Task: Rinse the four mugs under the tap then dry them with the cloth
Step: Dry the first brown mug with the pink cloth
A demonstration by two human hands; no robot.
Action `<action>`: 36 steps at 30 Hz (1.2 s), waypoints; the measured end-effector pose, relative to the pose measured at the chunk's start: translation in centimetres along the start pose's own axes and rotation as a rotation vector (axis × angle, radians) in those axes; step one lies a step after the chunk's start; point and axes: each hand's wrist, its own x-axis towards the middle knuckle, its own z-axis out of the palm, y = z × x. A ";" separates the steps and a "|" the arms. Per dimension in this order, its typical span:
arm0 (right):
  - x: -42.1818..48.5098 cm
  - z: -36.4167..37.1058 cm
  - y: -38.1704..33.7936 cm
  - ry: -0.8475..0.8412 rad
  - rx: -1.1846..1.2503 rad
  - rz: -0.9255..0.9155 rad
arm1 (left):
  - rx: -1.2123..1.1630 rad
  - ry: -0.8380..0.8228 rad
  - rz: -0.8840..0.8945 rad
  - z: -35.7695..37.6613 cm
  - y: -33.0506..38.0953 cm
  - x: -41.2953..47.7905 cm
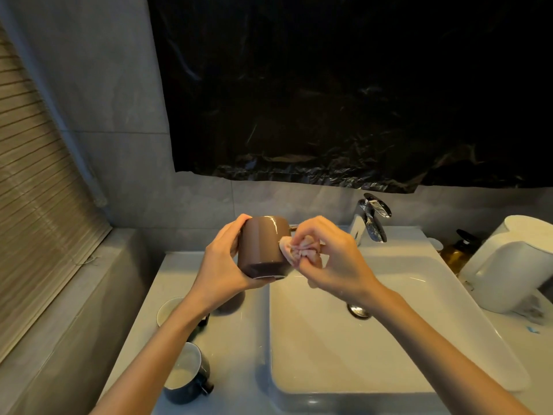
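My left hand (221,265) grips a brown mug (263,247), held upside down above the left edge of the white sink (389,339). My right hand (332,259) presses a bunched pink cloth (299,250) against the mug's right side. A dark mug with a pale inside (187,375) stands on the counter at the lower left. Another mug (167,310) sits further back, mostly hidden by my left forearm. A chrome tap (371,220) rises behind the basin; no water is visibly running.
A white bin or container (514,265) and an amber pump bottle (454,253) stand at the right of the sink. A window blind (36,205) covers the left wall. Black plastic sheeting (344,100) hangs above the tap. The drain (359,311) sits mid-basin.
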 end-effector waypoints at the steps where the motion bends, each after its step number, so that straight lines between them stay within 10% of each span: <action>1: 0.6 -0.1 0.0 0.027 0.009 0.015 | 0.009 -0.010 0.019 0.1 0.1 0.1; 25: 0.8 -0.8 -1.7 -0.096 0.083 -0.151 | 0.047 0.083 0.034 0.3 0.5 0.7; 31: 2.4 -3.4 1.5 0.298 -0.021 0.175 | 0.105 0.089 0.123 -0.2 1.0 0.1; 36: 2.4 -2.3 2.0 -0.189 -0.093 0.253 | 0.151 0.075 0.163 -0.2 1.5 -0.1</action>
